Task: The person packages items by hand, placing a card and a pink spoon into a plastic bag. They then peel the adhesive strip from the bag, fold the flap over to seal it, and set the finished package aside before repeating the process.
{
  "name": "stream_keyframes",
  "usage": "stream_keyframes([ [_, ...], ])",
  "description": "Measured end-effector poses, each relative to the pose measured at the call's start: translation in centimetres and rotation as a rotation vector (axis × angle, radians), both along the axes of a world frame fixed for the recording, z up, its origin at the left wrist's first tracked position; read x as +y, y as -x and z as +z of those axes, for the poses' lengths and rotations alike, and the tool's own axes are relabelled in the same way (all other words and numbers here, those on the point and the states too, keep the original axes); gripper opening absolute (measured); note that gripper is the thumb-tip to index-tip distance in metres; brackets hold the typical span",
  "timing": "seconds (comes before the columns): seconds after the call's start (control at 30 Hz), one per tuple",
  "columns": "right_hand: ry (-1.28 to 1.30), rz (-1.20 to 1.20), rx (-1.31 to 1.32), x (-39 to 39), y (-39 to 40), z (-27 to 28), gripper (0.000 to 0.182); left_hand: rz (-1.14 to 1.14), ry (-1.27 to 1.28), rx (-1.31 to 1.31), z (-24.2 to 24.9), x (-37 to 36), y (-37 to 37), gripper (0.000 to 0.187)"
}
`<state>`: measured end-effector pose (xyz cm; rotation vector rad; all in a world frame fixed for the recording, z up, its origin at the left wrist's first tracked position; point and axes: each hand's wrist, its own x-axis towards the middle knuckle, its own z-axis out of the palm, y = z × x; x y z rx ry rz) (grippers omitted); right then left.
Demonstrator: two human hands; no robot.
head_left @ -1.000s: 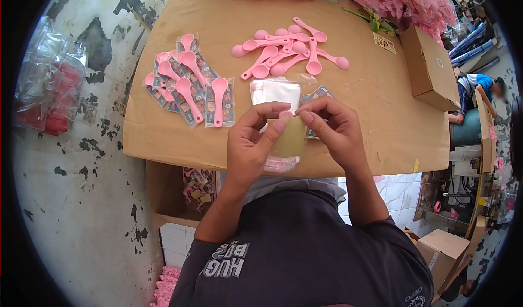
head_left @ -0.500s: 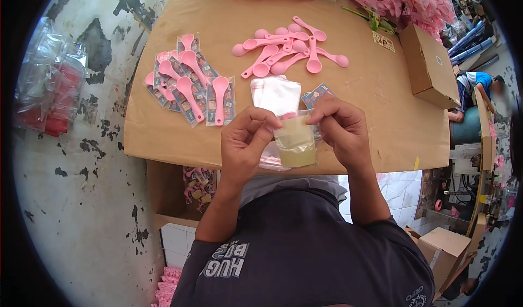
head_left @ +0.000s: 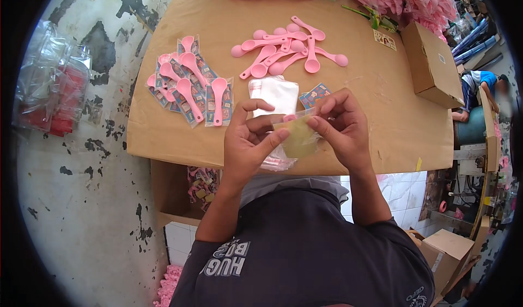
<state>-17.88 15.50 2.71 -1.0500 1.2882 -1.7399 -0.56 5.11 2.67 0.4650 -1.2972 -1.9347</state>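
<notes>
Both hands have risen a little and drawn closer, tilting the clear bag (head_left: pixel 297 138) they share. Left hand (head_left: pixel 248 143) and right hand (head_left: pixel 340 124) have their fingers clamped on its top edge, above the near rim of the tabletop (head_left: pixel 376 89). Upside-down shirt lettering (head_left: pixel 226 258) reads "HUG" and "BOS", partly cut off. Print on the packed spoons (head_left: pixel 188 89) at the left is too small to read; the bag's contents stay hidden.
</notes>
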Motion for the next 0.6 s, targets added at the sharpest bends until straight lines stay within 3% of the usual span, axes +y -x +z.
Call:
stream_keyframes([
  [0.1,0.110,-0.032,-0.057,0.0,0.0,-0.1,0.034,-0.106,-0.048,-0.023,0.0,0.3,-0.1,0.034],
  [0.17,0.135,-0.041,-0.071,0.1,-0.2,0.0,0.039,-0.213,0.201,-0.217,-1.0,0.3,-0.4,0.042],
  [0.23,0.187,-0.034,0.059,0.0,-0.4,0.1,0.046,-0.222,0.270,-0.282,-1.5,0.0,-0.9,0.042],
  [0.33,0.013,0.012,0.170,0.2,-0.4,0.6,0.054,-0.145,0.413,-0.235,-1.2,-0.5,-1.3,0.036],
  [0.4,-0.044,-0.014,0.211,0.2,-0.2,-0.2,0.054,0.040,0.519,-0.089,-1.0,-1.3,-1.6,0.031],
  [0.47,-0.097,-0.037,0.251,0.3,-0.1,-0.5,0.055,0.137,0.641,-0.102,0.1,-3.3,-2.4,0.031],
  [0.53,-0.139,-0.137,0.294,0.7,0.0,-0.4,0.042,0.232,0.762,-0.117,0.9,-5.7,-3.8,0.034],
  [0.6,-0.134,-0.149,0.295,1.1,0.4,-0.8,0.038,0.395,0.968,-0.389,1.4,-8.1,-6.0,0.046],
])
